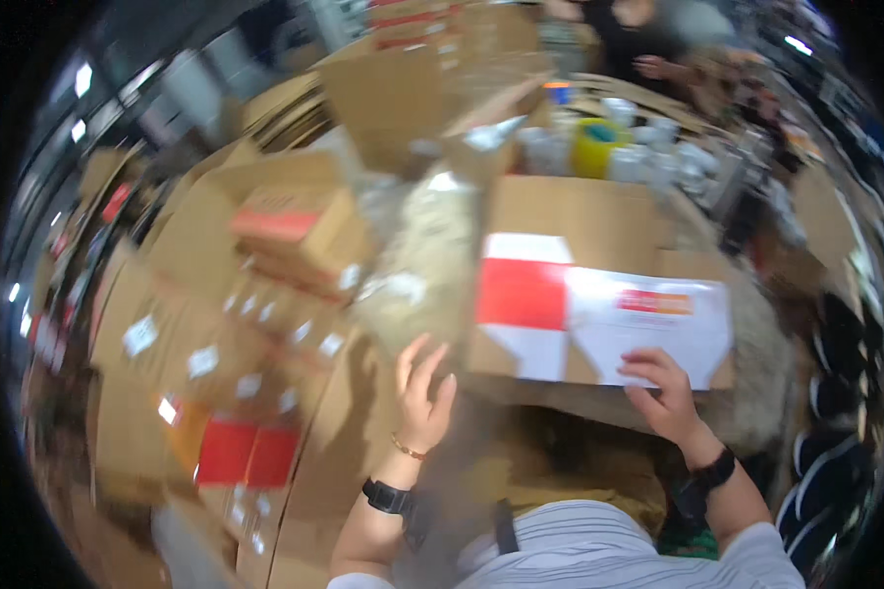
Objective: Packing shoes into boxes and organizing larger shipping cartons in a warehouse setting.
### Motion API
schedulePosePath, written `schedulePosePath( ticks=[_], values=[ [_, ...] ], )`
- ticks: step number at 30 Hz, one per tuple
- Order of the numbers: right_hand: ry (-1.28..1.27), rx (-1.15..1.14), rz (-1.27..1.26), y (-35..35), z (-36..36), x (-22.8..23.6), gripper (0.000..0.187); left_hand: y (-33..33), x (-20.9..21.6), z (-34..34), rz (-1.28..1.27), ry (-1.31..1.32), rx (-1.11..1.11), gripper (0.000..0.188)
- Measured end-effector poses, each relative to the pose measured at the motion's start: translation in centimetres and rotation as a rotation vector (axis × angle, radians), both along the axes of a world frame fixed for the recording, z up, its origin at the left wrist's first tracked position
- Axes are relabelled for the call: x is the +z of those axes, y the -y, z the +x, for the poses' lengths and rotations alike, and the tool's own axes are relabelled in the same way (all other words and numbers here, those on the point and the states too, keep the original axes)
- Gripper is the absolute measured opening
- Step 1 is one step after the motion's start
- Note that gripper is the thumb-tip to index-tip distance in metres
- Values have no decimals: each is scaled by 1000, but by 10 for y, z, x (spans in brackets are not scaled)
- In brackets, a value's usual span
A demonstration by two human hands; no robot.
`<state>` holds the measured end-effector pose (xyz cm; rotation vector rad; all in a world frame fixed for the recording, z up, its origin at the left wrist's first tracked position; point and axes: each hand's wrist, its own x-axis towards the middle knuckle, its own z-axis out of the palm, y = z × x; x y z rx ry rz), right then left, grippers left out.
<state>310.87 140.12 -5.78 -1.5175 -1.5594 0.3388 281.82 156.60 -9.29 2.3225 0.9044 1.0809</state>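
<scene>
My left hand [425,401] is raised beside the work surface with its fingers apart and nothing in them. My right hand [670,404] is over the lower edge of a flat white and red printed carton [599,329], fingers spread; blur hides whether they touch it. The carton lies across a brown cardboard piece [580,206] in front of me. Just beyond my left hand is a clear plastic bag [413,245] with pale contents, its details smeared by motion.
On the left is a large open cardboard box [167,334] with wrapped small boxes and a red box [248,454]. A yellow tape roll [596,147] stands among white bottles [663,152] at the back. Another person [624,39] is at the far side. Black items line the right.
</scene>
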Motion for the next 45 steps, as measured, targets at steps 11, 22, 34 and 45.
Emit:
schedulePosePath(
  ticks=[11, 22, 34, 45],
  values=[
    [181, -745, -296, 100, 70, -47, 77, -27, -23, 91, -517, 126, 8, 54],
    [154, -514, 192, 52, 28, -1, 75, -40, 5, 80, -446, 271, 51, 30],
    [46, -488, 270, 54, 63, 105, 49, -57, 118, 114, 340, 203, -294, 50],
    [801, -458, 218, -26, 57, 119, 32, -117, 88, 205, -1102, 478, -615, 30]
  ],
)
